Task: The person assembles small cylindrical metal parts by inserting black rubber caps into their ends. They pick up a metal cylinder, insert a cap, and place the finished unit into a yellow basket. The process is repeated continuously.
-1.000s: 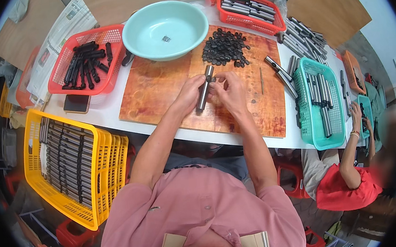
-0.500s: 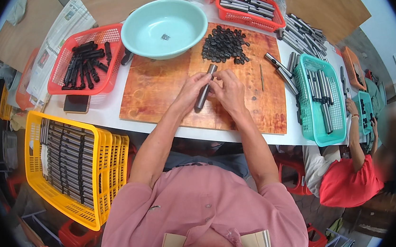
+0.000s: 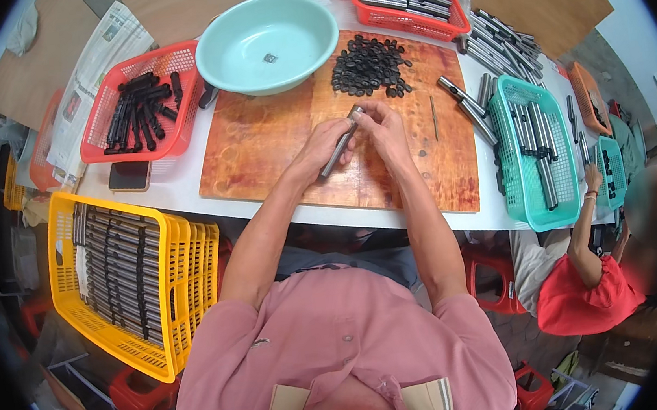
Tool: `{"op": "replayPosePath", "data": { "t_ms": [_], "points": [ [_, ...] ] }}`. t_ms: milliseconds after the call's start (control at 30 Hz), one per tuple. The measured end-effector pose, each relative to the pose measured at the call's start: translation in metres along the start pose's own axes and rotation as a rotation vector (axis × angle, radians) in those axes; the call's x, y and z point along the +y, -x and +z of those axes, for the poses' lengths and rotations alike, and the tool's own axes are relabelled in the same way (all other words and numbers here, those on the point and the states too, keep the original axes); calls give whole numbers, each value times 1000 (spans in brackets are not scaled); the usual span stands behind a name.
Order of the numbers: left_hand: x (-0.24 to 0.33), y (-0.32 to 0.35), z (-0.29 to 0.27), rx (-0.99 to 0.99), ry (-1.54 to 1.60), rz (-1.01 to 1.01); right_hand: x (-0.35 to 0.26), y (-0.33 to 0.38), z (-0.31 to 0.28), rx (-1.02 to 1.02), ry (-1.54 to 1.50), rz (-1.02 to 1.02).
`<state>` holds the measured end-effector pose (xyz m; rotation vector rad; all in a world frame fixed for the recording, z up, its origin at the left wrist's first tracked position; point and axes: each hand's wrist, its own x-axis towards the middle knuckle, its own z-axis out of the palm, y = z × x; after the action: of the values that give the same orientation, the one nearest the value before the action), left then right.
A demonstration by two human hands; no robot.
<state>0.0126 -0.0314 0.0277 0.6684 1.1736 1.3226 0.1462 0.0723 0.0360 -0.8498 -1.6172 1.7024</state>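
Observation:
A grey metal tube (image 3: 334, 159) slants above the wooden board, its far end away from me. Wrapped round its middle is my left hand (image 3: 320, 146), closed. My right hand (image 3: 384, 130) is closed too, with thumb and fingers pinching at the tube's far end; whether a small part is also between those fingertips is hidden. Beyond my hands lies a heap of small black rings (image 3: 369, 67) on the board (image 3: 259, 144). A thin rod (image 3: 434, 118) rests on the board to the right of my right hand.
Around the board stand a pale blue basin (image 3: 220, 61), a red basket (image 3: 172, 145) of black parts, another red basket (image 3: 450, 29) of tubes, and a green basket (image 3: 513, 187). Loose tubes (image 3: 470, 112) lie at right. Stacked yellow crates (image 3: 165, 300) stand left; a co-worker in red (image 3: 583, 299) sits right.
My right hand has shifted to the tube's far end and closed there. My left hand now covers more of the tube's middle. The whole view has shifted slightly.

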Motion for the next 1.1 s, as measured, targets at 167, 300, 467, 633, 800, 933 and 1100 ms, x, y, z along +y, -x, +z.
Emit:
{"op": "replayPosePath", "data": {
  "t_ms": [167,300,467,633,800,933,1100],
  "points": [
    [-1,-2,-1,1,-68,-13,-5,3,1,15,-25,76],
    [-6,-4,8,60,-220,21,-4,6,-2,49,-59,103],
    [-8,-3,15,86,-385,41,-2,9,-8,75,-111,128],
    [-8,-2,17,78,-396,77,-1,7,-15,40,6,111],
    [-7,-1,10,93,-171,41,10,-12,-40,80,228,85],
    [-2,-1,3,89,-37,0,7,-16,-49,95,194,136],
    [2,3,12,70,-127,-18,6,-9,-38,69,70,30]
  ]
}}
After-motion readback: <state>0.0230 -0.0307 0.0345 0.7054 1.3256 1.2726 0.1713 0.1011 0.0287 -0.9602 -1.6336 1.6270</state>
